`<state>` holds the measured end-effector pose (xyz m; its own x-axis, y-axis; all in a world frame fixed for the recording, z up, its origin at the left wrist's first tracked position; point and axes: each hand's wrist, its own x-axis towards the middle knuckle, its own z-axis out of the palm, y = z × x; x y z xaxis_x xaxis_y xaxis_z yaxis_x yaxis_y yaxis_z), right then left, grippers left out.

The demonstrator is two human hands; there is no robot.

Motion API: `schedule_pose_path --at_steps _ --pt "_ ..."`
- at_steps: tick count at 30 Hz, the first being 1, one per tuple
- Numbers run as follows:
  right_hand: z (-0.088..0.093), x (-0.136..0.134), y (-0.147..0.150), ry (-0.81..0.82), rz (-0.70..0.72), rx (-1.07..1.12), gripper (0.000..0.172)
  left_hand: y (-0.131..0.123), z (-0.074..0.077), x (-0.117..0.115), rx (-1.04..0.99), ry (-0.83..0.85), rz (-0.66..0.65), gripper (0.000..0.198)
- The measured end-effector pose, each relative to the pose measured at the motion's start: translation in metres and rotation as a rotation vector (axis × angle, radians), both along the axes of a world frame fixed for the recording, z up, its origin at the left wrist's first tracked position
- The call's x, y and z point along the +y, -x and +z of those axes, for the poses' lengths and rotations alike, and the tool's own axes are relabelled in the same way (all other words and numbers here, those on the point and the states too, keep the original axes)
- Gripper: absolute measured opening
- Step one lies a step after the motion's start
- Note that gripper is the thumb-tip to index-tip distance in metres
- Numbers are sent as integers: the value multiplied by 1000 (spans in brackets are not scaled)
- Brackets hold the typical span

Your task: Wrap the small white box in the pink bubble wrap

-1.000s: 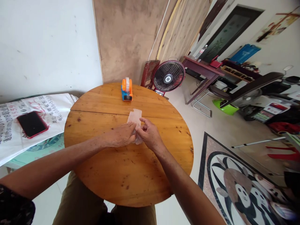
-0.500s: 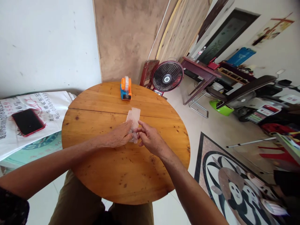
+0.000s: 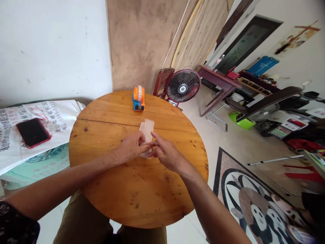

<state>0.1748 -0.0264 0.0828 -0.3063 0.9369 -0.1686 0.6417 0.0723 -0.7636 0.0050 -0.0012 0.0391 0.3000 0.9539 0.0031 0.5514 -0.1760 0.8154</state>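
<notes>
Pale, translucent sheets (image 3: 149, 128), perhaps plastic, lie overlapping on the round wooden table (image 3: 137, 189). My left hand (image 3: 133, 145) rests at their left edge, fingers curled in and thumb reaching right; it seems to pinch part of the sheets, though the contact is partly hidden. From the right, my right hand (image 3: 166, 153) meets the left thumb over the lower part of the sheets. Its index finger points out and the other fingers are apart. Beyond both hands stands an orange and blue tape dispenser (image 3: 138, 99) with a roll of clear tape.
A phone with a red edge (image 3: 33, 132) lies on white printed sacking (image 3: 63, 112) left of the table. Behind the table's right side stands a fan (image 3: 182, 86). Farther right are a dark red desk (image 3: 219, 79), a chair and a green basin (image 3: 241, 121).
My left hand has gone from lying flat on the sheets to curled fingers, its thumb now at my right fingertips. A crinkled clear piece between the hands is now mostly hidden. The view shifted slightly.
</notes>
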Motion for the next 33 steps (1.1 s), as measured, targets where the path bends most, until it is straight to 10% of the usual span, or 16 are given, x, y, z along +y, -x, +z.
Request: schedule_pose_path --at_steps 12,33 --pt "-25 59 -23 68 -445 242 42 3 -2 3 -7 42 -101 20" --pt "-56 122 -15 169 -276 315 57 2 -13 -1 117 -173 -123 26"
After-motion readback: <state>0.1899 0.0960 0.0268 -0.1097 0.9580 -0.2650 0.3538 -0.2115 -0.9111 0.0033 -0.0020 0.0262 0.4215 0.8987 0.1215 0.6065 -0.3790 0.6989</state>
